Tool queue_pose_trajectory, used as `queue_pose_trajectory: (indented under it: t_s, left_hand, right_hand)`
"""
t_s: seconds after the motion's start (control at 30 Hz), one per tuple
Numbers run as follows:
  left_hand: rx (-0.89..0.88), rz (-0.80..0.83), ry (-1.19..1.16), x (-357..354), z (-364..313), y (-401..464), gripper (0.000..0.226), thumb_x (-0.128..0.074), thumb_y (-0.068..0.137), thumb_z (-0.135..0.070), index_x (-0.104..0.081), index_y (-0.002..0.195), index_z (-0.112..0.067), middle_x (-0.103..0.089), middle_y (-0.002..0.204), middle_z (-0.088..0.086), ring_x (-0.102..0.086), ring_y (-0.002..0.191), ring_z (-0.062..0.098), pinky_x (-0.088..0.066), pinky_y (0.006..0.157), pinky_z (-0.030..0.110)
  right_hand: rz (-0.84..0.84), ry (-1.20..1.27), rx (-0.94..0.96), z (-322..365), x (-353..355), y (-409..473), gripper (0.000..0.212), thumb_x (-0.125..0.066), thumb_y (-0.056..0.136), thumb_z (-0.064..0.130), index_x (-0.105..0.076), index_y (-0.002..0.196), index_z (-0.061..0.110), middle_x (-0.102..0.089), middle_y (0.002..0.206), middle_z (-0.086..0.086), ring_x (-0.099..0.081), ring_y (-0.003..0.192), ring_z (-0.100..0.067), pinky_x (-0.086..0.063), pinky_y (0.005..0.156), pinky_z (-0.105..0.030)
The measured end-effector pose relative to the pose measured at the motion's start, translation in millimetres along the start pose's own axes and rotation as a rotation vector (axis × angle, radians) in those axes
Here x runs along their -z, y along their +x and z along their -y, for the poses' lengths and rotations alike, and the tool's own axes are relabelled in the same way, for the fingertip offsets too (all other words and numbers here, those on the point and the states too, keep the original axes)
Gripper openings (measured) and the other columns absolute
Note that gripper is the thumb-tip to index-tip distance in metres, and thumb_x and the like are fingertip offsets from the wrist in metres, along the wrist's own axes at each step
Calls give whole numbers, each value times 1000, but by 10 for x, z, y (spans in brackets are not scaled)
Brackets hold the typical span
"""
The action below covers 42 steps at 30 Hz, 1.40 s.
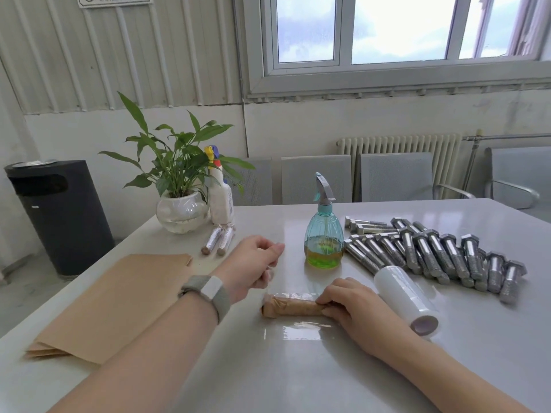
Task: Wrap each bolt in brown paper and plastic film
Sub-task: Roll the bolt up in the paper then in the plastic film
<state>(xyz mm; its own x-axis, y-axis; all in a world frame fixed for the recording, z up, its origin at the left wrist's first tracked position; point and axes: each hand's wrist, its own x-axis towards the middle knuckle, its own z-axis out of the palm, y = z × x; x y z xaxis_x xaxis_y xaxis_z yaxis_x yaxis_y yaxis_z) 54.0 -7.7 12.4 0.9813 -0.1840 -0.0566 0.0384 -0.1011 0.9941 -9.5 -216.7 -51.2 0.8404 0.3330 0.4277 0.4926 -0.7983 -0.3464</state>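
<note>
Head view is showing my right hand pressing its curled grip onto one end of the paper-wrapped bolt lying on the tabletop, while my left hand is pinching the plastic film above it. Bare bolts are lying near the film roll.

Bright window daylight, tabletop glare, wide-angle distortion.
</note>
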Motion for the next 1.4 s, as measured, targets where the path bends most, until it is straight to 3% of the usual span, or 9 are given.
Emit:
queue_pose_trajectory:
  t_s: [0.13, 0.23, 0.43, 0.67, 0.8, 0.9, 1.03, 1.17, 1.4]
  left_hand:
    - [51, 109, 279, -367, 186, 33, 20, -59, 97, -31, -49, 90, -15, -54, 46, 1, -42, 31, 10, -29, 33, 15]
    - [61, 125, 384, -484, 270, 52, 19, -58, 97, -33, -51, 89, -18, -62, 62, 1, -48, 32, 9, -33, 35, 15]
    - [139, 185, 372, -538, 219, 49, 17, -37, 103, -20, -51, 94, -16, -59, 74, 4, -48, 34, 9, -28, 33, 13]
    - [134, 166, 482, -529, 209, 58, 19, -36, 102, -38, -45, 113, -25, -47, 79, 4, -42, 44, 13, -24, 36, 14]
    - [117, 163, 458, -557, 203, 58, 11, -38, 101, -39, -43, 97, -30, -46, 84, 2, -43, 41, 10, -26, 36, 12]
    - [89, 171, 438, -554, 210, 23, 8, -41, 101, -31, -45, 94, -27, -45, 83, 3, -43, 40, 10, -26, 34, 10]
    - [-107, 190, 433, -374, 217, -103, 8, -51, 97, -18, -54, 93, -24, -53, 82, -2, -52, 43, 6, -35, 39, 15]
    - [-528, -3, 1131, -60, 233, -170, 10, -63, 89, -31, -58, 85, -38, -58, 87, -16, -49, 67, -10, -32, 59, 13]
    - [-544, 126, 1238, 4, 352, -99, 17, -63, 87, -50, -68, 100, -40, -59, 101, -21, -51, 90, -4, -38, 71, 19]
  right_hand:
    - [-7, -4, 8, -11, -23, 5, 9, -64, 92, 16, -71, 97, 18, -62, 94, 8, -51, 93, -13, -34, 79, -13]
    - [-12, -3, 11, -27, -39, 5, 8, -64, 92, 16, -71, 95, 17, -62, 93, 6, -51, 92, -13, -32, 77, -11]
    - [-16, 17, -25, -25, -39, 19, 7, -67, 89, 20, -68, 96, 17, -63, 92, 5, -54, 92, -15, -38, 79, -22]
    - [-42, 9, -49, -8, -49, -8, 25, -62, 92, 24, -58, 116, 30, -56, 94, 13, -47, 90, -4, -32, 75, -15]
    - [25, -61, 5, -19, -35, 1, 30, -55, 98, 25, -63, 126, 34, -57, 103, 1, -51, 100, -15, -38, 88, -25]
    - [33, -60, 12, -28, -39, 7, 29, -55, 99, 25, -66, 125, 33, -57, 101, 1, -52, 101, -16, -35, 83, -20]
    - [14, -58, 19, -24, -43, 13, 24, -58, 97, 23, -70, 117, 28, -59, 97, 1, -54, 99, -18, -30, 78, -17]
    - [13, -62, 27, -21, -33, 20, 21, -59, 97, 22, -72, 112, 24, -61, 97, 1, -54, 99, -19, -26, 75, -15]
    - [24, -78, 13, 7, -19, 36, 18, -59, 96, 22, -72, 109, 24, -61, 96, 3, -53, 98, -17, -23, 72, -14]
